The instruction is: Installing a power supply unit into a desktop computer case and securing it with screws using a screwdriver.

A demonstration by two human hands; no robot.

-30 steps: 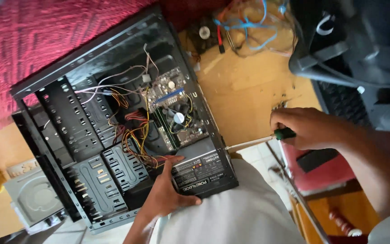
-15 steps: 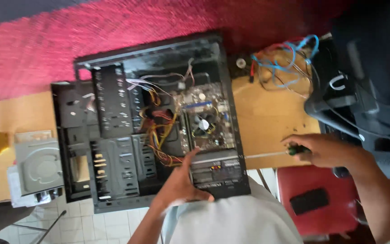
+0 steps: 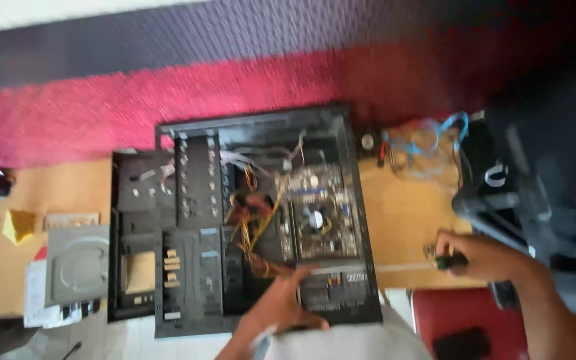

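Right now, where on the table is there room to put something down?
The bare wooden tabletop is free between the open black computer case and the dark office chair, below the tangle of blue cables. Left of the case it is crowded: a grey disc drive and a yellow paper.

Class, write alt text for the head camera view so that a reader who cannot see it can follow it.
An open computer case lies on its side on a wooden table, its circuit board and wires exposed. The left hand rests on the case's near edge; the right hand holds a screwdriver pointed at the case. The picture is blurred.
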